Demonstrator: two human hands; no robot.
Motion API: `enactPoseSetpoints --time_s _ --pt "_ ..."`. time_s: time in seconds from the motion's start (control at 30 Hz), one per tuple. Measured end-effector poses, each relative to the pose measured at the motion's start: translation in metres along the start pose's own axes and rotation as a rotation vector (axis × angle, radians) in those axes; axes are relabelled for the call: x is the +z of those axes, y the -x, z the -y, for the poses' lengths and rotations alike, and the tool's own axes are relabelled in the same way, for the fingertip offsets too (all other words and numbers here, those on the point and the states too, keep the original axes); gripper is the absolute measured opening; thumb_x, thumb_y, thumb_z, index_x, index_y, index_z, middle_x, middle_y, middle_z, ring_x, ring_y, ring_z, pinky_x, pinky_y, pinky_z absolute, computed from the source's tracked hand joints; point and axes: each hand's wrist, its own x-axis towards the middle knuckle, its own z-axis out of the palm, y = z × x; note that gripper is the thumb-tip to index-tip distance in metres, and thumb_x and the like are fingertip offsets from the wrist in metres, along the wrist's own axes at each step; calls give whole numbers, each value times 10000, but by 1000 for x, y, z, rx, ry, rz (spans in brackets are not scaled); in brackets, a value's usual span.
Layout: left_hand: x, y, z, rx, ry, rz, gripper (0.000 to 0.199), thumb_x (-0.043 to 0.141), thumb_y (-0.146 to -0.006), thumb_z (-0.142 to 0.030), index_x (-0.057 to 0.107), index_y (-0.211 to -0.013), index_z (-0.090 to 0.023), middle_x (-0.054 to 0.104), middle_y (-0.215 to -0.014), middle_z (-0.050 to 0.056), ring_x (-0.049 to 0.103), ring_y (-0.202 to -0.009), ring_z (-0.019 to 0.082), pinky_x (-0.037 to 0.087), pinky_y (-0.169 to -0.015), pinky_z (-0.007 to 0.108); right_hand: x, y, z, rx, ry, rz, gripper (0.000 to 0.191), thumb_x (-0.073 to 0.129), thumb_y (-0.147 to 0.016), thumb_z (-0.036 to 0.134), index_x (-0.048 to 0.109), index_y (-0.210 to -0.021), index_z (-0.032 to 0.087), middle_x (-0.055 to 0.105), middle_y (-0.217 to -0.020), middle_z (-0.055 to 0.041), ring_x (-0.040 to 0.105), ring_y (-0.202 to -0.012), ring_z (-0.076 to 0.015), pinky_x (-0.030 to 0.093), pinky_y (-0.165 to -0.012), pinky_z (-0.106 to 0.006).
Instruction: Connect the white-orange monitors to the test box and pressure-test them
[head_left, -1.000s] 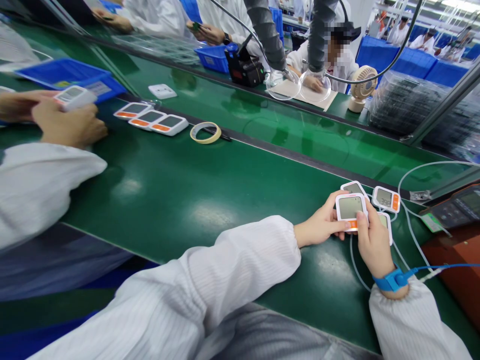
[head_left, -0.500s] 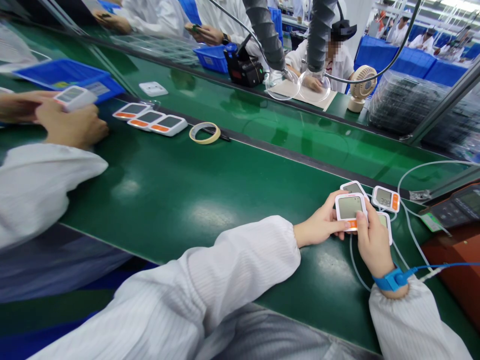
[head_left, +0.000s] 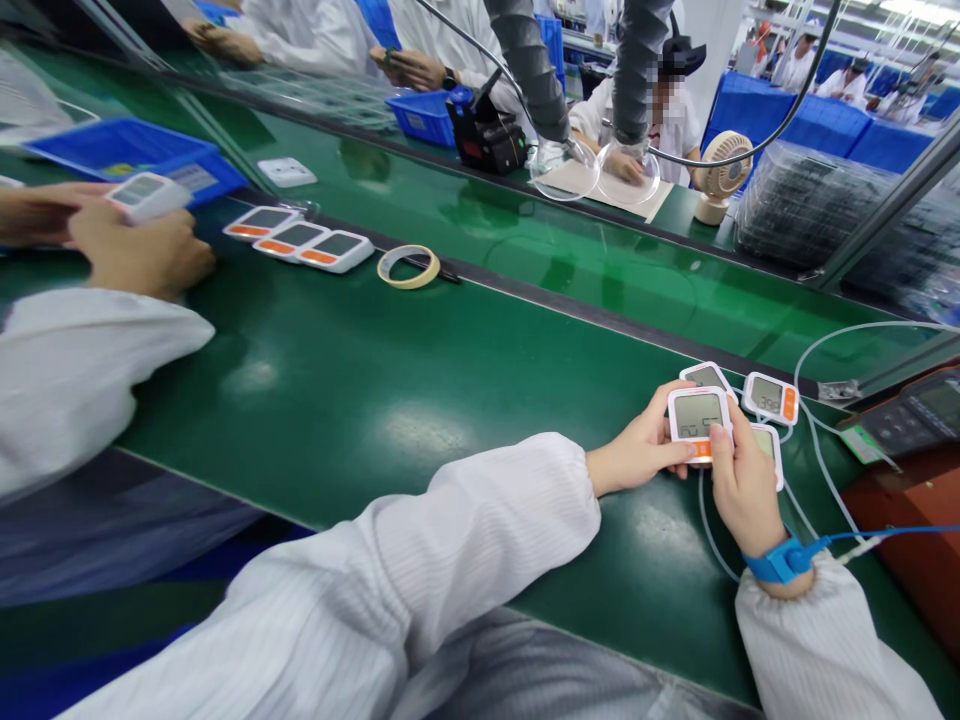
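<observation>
Meter (head_left: 691,404): pinched between both hands above the green bench (head_left: 420,380), screen up, digits partly hidden under a thumb.
Left hand (head_left: 634,455): thumb on the front by the orange strip, fingers curled behind.
Right hand (head_left: 752,492): closed on the other side, thumb over the screen's lower corner.
Handling: as I judge it, the left hand could carry the weight while the right thumb presses squarely, then lifts so the digits can be read.
Spare meters: one (head_left: 706,375) just behind the grip, one (head_left: 768,396) to its right, one (head_left: 772,446) partly hidden by the right hand.
Tubes (head_left: 823,474): beside the grip; best given slack. Whether one joins the held meter, I can't tell.
Strap (head_left: 780,562): around the right wrist.
Tape (head_left: 409,284): well left of the grip.
</observation>
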Motion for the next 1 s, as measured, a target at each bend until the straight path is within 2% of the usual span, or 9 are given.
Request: enactPoseSetpoints --time_s 0.33,0.67,1.0 --pt "3 2 -5 -40 -23 -46 718 747 -794 -352 300 -1352 -281 529 -1160 69 590 -756 129 504 -576 234 -1 2 2 -19 45 25 537 384 -1002 476 481 -1423 155 719 -946 -110 685 -729 -262 524 -587 -324" --pt "0 1 -1 -53 -15 -60 714 710 -803 -356 275 -1362 -267 554 -1065 48 583 -680 127 495 -577 263 -3 1 7 -29 65 41 542 422 -984 477 479 -1421 162 710 -1006 -124 687 -747 -271 537 -601 -334" --pt "-1 2 1 -53 -10 -59 714 710 -804 -368 282 -1369 -280 560 -1070 49 589 -692 134 488 -583 264 -2 1 6 -35 76 46 570 414 -983 487 457 -1439 147 717 -947 -121 683 -702 -267 525 -565 -325"
